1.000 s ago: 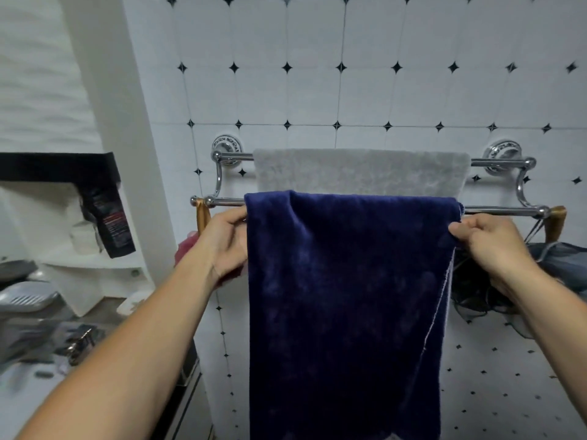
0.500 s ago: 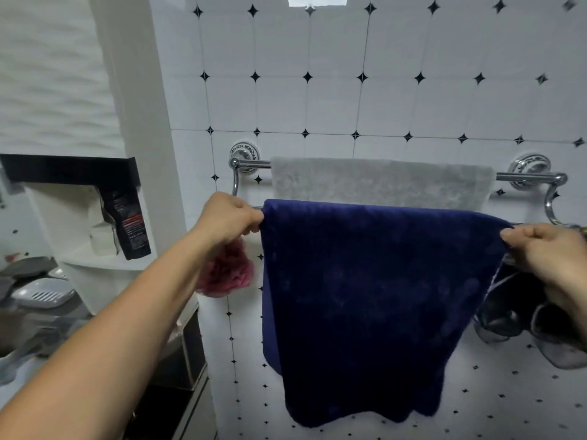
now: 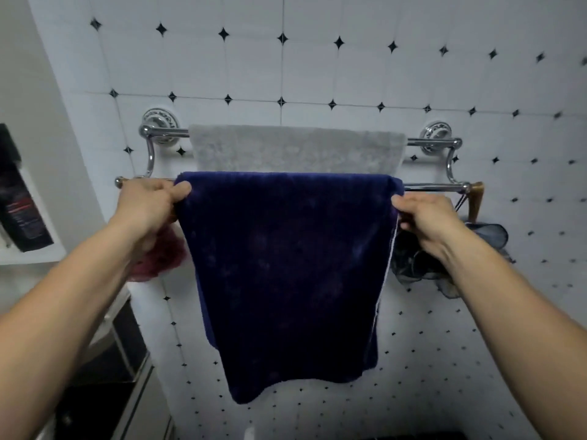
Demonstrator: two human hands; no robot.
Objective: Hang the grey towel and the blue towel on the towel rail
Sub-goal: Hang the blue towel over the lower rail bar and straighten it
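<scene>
Your left hand (image 3: 149, 203) pinches the left edge of the blue towel (image 3: 286, 274), which drapes over the front bar of the towel rail (image 3: 435, 186). The grey towel (image 3: 295, 149) hangs on the rear bar; your right hand (image 3: 427, 217) grips the blue towel's right edge.

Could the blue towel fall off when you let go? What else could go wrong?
Maybe. The blue towel lies over the front bar of the towel rail, but its bottom edge hangs slanted, so it may sit unevenly and slide once the left hand and right hand release its top corners. Tugging it straighter could also bump the grey towel on the back bar, or brush the dark mesh sponge hanging at the right end.
</scene>
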